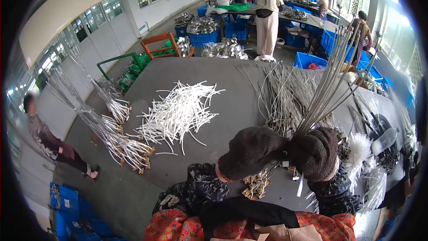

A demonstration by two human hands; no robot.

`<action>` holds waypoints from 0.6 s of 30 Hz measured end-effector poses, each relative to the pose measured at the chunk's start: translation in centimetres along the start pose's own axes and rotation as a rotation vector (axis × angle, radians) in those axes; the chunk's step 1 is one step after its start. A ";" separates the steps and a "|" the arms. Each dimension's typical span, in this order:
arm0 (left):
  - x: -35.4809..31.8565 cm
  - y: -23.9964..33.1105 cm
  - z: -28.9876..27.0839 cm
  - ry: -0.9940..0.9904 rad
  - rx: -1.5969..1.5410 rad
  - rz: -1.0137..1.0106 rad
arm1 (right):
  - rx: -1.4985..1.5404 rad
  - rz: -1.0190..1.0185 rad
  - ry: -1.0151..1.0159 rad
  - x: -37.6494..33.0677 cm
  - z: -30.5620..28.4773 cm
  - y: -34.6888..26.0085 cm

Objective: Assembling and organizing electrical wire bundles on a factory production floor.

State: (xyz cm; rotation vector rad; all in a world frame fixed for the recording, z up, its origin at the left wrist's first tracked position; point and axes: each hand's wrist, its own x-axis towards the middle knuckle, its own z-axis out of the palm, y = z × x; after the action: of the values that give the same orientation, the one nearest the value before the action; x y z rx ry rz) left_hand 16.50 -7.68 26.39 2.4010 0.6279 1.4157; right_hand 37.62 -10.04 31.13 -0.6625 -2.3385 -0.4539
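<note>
Both my hands wear dark brown knitted gloves and meet over the near right of the table. My right hand [314,154] is closed round a bundle of long thin grey wires [327,82], which fans upward and to the right. Against its lower part, my left hand [252,151] is closed too, its fingertips largely hidden. Brass-coloured wire ends [256,185] show below the left glove; whether they belong to the held bundle I cannot tell. Behind the gloves lies a heap of similar grey wires [285,89].
White short tubes [178,111] are piled mid-table. Grey wire bundles with brass ends [127,145] hang over the left edge. White tie-like strips [356,151] and a clear bottle [385,140] are at right. Blue crates [203,39] and a wooden chair [160,42] stand beyond; several people are around.
</note>
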 end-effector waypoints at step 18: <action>-12.9 -4.7 -2.1 0.141 -0.123 -0.814 | 0.949 0.808 0.233 -8.2 8.8 0.3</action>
State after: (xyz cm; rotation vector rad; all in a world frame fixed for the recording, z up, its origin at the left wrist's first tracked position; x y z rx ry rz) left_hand 8.18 -10.04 15.57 1.6319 1.3110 1.1932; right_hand 38.76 -8.40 19.33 -0.8959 -1.5820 0.8387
